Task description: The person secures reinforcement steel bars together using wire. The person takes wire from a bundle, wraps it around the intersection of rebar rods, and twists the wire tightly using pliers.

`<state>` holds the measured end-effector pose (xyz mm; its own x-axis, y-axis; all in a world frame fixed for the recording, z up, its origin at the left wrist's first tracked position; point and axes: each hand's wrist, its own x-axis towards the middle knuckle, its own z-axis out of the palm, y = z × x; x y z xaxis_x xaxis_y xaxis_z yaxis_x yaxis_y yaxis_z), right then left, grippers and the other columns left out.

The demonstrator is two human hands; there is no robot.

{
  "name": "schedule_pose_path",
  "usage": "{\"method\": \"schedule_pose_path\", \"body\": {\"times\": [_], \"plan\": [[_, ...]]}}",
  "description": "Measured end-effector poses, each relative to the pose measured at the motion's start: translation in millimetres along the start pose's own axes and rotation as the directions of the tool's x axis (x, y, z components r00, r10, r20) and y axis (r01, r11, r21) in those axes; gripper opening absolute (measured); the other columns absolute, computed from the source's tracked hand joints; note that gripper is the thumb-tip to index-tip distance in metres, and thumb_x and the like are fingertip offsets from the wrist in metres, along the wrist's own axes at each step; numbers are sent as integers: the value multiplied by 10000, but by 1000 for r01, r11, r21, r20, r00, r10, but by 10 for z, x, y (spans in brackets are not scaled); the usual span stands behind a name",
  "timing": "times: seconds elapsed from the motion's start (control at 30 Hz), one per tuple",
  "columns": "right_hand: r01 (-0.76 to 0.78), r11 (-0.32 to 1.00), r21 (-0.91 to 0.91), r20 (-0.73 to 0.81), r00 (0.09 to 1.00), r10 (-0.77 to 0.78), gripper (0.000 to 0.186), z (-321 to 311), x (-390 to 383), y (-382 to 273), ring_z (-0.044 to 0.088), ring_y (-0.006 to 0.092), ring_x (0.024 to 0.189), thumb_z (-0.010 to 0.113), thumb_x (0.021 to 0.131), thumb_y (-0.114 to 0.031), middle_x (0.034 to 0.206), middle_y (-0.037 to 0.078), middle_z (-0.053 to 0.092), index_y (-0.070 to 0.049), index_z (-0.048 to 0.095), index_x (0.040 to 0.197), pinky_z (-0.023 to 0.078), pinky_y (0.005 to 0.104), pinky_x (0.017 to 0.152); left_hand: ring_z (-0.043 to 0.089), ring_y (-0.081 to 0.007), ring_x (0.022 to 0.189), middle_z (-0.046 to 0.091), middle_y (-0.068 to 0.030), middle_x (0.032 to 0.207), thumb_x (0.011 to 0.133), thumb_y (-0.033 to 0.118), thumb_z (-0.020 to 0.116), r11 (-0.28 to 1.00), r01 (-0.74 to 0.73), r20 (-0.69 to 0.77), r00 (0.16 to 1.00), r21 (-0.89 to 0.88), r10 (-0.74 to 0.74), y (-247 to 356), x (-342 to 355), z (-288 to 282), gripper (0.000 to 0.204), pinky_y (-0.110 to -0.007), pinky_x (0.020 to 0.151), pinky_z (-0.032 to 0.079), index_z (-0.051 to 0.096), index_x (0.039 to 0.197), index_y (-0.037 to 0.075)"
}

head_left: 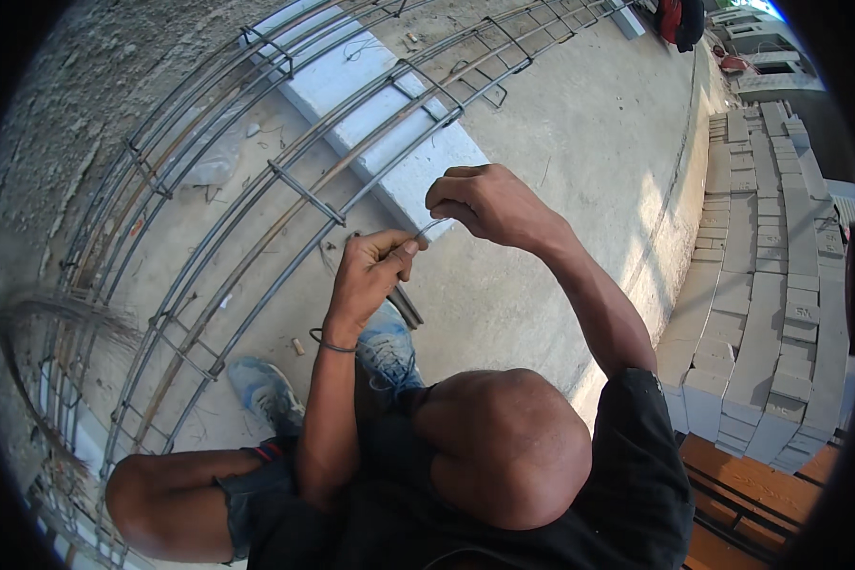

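My left hand (pixel 372 275) is closed, its thumb and forefinger pinching a short piece of thin tie wire (pixel 432 225). The wire bends up toward my right hand (pixel 489 204), whose curled fingers close on its other end. Both hands are in front of my knees, beside a long cage of steel reinforcing bars (pixel 306 194). The cage curves from the lower left to the top, with square wire stirrups round its bars. Under it, a pale rectangular block (pixel 446 152) rests on the ground. Neither hand touches the cage.
Near my shoe (pixel 389 353) lies a dark metal tool (pixel 406 309), partly hidden. A bundle of thin wires (pixel 57 306) hangs over the cage at left. Stacked grey blocks (pixel 741 256) stand at right on orange boards (pixel 746 480). A clear plastic bag (pixel 214 166) lies beneath the bars.
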<state>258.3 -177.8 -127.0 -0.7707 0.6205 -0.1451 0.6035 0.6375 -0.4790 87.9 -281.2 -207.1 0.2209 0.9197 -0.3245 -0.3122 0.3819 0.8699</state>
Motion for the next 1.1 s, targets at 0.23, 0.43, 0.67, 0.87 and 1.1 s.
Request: {"method": "schedule_pose_path", "body": {"times": [0.23, 0.43, 0.67, 0.87, 1.1], "plan": [[-30, 939, 343, 56, 998, 12, 228, -77, -94, 95, 653, 201, 735, 657, 807, -176, 841, 100, 673, -51, 646, 998, 504, 344, 627, 307, -15, 467, 443, 35, 548, 910, 134, 554, 999, -14, 81, 997, -40, 17, -128, 6, 100, 192, -197, 410, 202, 649, 906, -32], [-26, 989, 144, 15, 1000, 24, 147, -49, -299, 124, 650, 213, 724, 646, 813, -144, 883, 86, 660, -42, 656, 918, 509, 332, 632, 311, -21, 474, 427, 44, 544, 911, 115, 548, 982, 89, 40, 996, -166, -83, -112, -7, 121, 177, -200, 419, 216, 648, 897, -31], [37, 999, 23, 70, 997, -38, 101, -73, -275, 9, 639, 234, 753, 638, 792, -95, 834, 97, 656, -23, 654, 861, 501, 349, 669, 410, -46, 523, 503, 10, 571, 869, 86, 601, 984, -48, 16, 999, 169, 46, -196, -2, 118, 136, -233, 460, 331, 681, 857, -22], [-205, 837, 507, 244, 966, 89, 108, -34, -144, 244, 601, 136, 738, 644, 836, -130, 774, 37, 643, -25, 656, 861, 477, 306, 663, 446, -56, 553, 517, 7, 581, 865, 122, 624, 982, -158, 163, 977, 107, 139, -83, -91, 63, 164, -213, 489, 348, 693, 869, -27], [-284, 701, 654, -23, 919, 393, 204, 333, -366, -57, 548, 100, 719, 652, 859, -212, 739, 27, 621, -9, 628, 849, 457, 274, 644, 416, -54, 542, 486, 18, 566, 877, 107, 602, 981, -192, -238, 952, 20, 191, -85, -37, 97, 166, -225, 495, 339, 678, 861, -40]]}}
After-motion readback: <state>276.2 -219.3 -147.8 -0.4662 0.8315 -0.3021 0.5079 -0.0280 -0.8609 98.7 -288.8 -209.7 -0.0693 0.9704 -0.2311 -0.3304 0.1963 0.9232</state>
